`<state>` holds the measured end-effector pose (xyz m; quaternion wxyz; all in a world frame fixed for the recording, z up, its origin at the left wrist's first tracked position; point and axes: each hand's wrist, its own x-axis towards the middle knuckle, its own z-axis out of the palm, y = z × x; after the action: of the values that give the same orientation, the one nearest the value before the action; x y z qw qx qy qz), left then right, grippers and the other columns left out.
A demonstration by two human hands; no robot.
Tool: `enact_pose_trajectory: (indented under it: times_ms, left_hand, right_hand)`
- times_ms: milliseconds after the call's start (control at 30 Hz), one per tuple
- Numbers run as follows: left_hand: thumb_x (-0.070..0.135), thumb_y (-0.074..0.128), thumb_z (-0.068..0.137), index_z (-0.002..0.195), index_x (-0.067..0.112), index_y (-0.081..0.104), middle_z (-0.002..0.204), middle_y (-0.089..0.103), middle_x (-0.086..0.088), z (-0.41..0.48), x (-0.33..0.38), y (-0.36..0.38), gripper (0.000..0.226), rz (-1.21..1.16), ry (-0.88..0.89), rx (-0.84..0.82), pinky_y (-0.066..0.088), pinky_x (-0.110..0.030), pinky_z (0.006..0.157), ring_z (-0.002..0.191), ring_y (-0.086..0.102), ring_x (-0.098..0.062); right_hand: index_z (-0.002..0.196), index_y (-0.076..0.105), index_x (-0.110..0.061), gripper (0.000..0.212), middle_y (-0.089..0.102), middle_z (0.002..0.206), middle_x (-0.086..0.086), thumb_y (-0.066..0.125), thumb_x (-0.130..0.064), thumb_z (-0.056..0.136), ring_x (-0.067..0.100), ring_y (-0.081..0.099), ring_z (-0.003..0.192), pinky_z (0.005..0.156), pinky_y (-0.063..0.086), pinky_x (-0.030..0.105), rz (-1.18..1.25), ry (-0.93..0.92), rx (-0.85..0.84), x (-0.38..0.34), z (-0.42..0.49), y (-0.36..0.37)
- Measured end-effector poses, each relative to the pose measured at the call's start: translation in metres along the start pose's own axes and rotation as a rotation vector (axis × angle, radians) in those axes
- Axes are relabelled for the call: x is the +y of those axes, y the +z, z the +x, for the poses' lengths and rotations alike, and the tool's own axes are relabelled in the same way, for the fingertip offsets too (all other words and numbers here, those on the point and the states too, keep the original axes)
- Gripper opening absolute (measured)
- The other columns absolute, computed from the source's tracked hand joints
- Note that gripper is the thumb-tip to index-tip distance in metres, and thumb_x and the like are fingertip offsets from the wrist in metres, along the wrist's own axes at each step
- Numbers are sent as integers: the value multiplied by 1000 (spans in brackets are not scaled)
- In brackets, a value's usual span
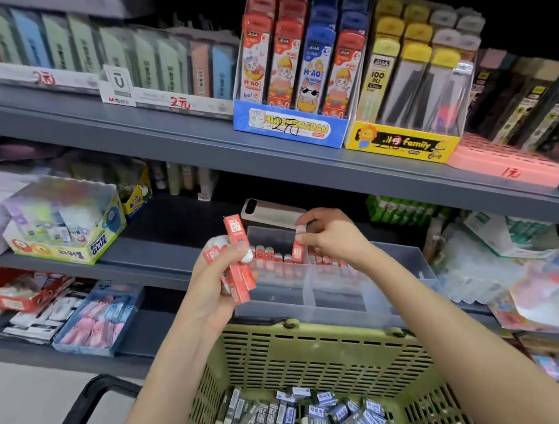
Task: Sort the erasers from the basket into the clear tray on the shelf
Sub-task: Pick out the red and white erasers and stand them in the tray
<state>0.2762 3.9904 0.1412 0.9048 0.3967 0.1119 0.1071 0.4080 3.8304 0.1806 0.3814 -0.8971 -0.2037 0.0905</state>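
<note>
My left hand (212,283) grips a small bundle of red-sleeved erasers (237,261), held upright in front of the shelf. With its fingertips my right hand (328,233) pinches one red eraser (298,251) by its top, standing it among a row of red erasers (269,255) along the back of the clear tray (339,292). That tray sits on the middle shelf and has several compartments. Below my arms is the olive-green basket (309,348), with several blue, black and white sleeved erasers (312,412) lying in its bottom.
A power glue box (67,227) stands left on the same shelf, a phone-like device (271,212) behind the tray. Packs crowd the right side (497,244). The upper shelf holds lead-refill display boxes (299,114). A blue bin of pink items (97,319) sits lower left.
</note>
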Motion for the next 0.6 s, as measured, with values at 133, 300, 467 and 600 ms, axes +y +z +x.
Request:
enact_pose_trajectory:
  times_ms: [133,300,467,600]
  left_hand:
    - [17,72,65,60,26,66,61,63,0,1,-2,-11,12,25,14,-19,50,-25,48,51,60,-14]
    - [12,78,64,62,22,69,61,64,-1,0,-3,-11,13,-56,-2,-16,51,-25,48,51,61,-13]
    - [14,71,64,79,13,60,61,63,-2,-1,-4,-11,18,-98,-30,11,51,-24,48,52,61,-13]
    - [14,72,63,76,13,56,60,63,-2,0,-3,-11,20,-85,-47,-4,51,-25,47,51,60,-13]
  right_hand:
    - [92,73,-17,15,69,89,-4,73,-23,78,13,62,81,69,45,21,-265,-22,-88,9,22,12]
    - [107,68,-26,24,68,105,-8,63,-31,84,14,51,106,76,31,19,-665,-140,-117,9,29,16]
    - [94,71,-23,20,68,99,0,58,-34,85,19,47,109,95,27,30,-981,-243,-161,6,31,24]
    - [93,73,-20,26,67,102,1,48,-28,89,20,43,109,97,27,34,-1161,-270,-171,5,28,27]
